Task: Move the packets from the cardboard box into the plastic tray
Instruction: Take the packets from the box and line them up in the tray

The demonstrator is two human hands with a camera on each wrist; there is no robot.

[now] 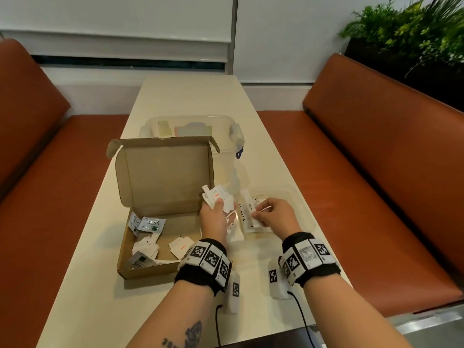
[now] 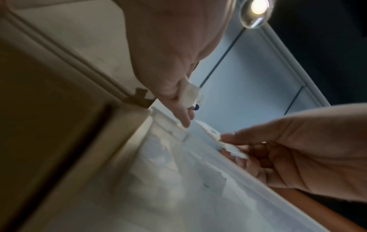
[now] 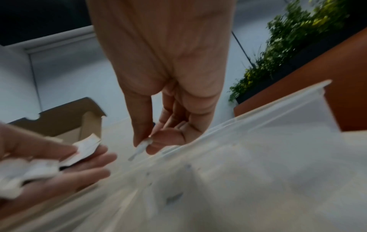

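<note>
The open cardboard box (image 1: pixel 160 222) lies on the table's left half with several white and silver packets (image 1: pixel 148 244) on its floor. My left hand (image 1: pixel 218 205) hovers at the box's right edge and grips a bunch of white packets (image 1: pixel 216 195), also seen in the right wrist view as a bunch of packets (image 3: pixel 39 169). The clear plastic tray (image 1: pixel 301 209) lies just right of the box and holds several packets (image 1: pixel 247 214). My right hand (image 1: pixel 258 214) is above the tray and pinches one thin white packet (image 3: pixel 141 148) between thumb and forefinger.
A clear lidded container (image 1: pixel 226 126) with a blue latch stands behind the box. Orange bench seats (image 1: pixel 364 197) flank the narrow table (image 1: pixel 185 96). A planter with green leaves (image 1: pixel 406 28) is at the far right. Cables trail from both wristbands near the table's front edge.
</note>
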